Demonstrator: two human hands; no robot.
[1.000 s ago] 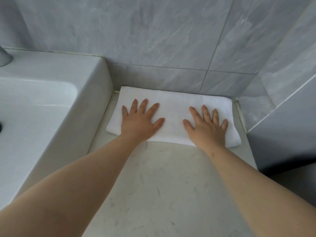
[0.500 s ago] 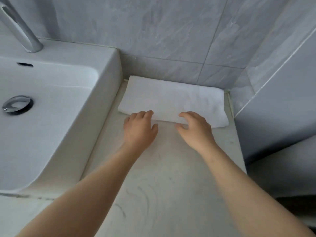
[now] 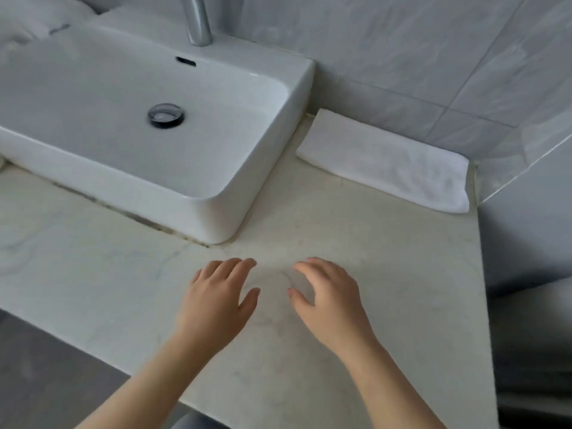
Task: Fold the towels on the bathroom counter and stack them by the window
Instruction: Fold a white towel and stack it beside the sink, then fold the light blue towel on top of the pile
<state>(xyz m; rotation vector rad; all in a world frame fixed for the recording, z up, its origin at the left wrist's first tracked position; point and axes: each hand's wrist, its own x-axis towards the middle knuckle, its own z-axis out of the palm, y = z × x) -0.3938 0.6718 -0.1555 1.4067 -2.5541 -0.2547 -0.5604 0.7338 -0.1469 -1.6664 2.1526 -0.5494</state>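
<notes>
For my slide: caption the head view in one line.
Folded white towel lies along the wall beside the sink; left hand and right hand, both open, are above the counter.

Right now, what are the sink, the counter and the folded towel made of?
The sink looks like glazed white ceramic: smooth and glossy, with soft reflections. The counter seems to be polished pale stone, perhaps marble or an imitation, judging by its faint grey veins. The folded towel looks like white terry cotton: matte, with a fuzzy surface.
</notes>
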